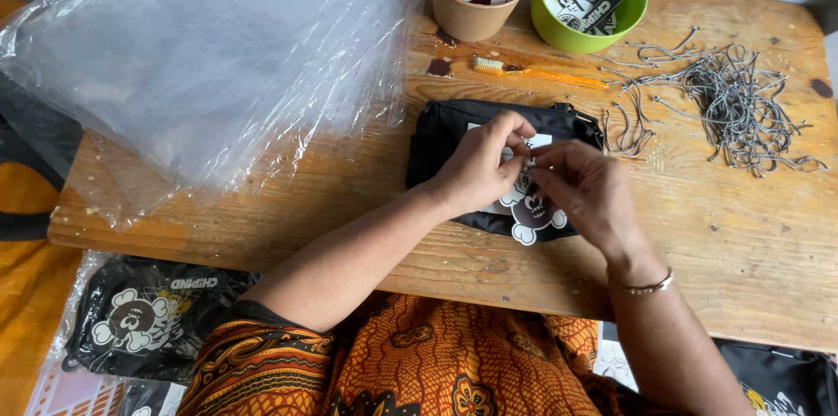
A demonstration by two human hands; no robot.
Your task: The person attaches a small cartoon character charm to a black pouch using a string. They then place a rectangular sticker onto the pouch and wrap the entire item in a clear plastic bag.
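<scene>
both hands point(532, 173) pinch a small tag over a black pouch point(454, 141) on the scuffed wooden table point(751, 241).

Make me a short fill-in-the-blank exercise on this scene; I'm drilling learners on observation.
1. Both hands, left hand and right hand, meet over a ____ pouch.
2. The toothbrush on the wooden table has an ____ handle.
3. The bowl beside the paper cup is ____.
4. The pile of ball chains lies to the ____ of the pouch.

Missing words: black; orange; green; right
</scene>
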